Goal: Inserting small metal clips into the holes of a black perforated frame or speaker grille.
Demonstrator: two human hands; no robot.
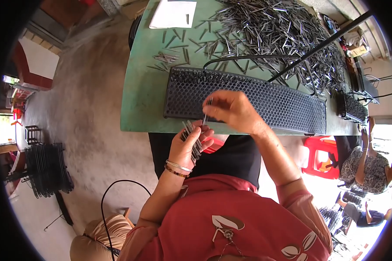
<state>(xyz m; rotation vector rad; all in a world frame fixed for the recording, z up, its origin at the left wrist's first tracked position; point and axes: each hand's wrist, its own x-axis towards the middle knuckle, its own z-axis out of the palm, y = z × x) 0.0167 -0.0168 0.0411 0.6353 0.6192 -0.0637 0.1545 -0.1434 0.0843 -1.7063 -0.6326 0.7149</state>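
My left hand (181,148), with bracelets at its wrist, is closed round a bunch of thin dark metal strips (197,152) just off the front edge of the green table (137,108). My right hand (237,112) pinches a slim metal strip between thumb and fingers, right above the left fingertips. Behind both hands, a long black tray (257,100) full of round holes lies along the table's front edge. Short dark strips (196,77) fill some holes in its far left rows. Most of its other holes show no strips.
A large heap of dark strips (283,35) covers the table's far right, with loose ones scattered leftward. A white sheet (172,15) lies far left. A black pole (324,43) slants over the tray. A red stool (320,158) and another person (366,169) are at right.
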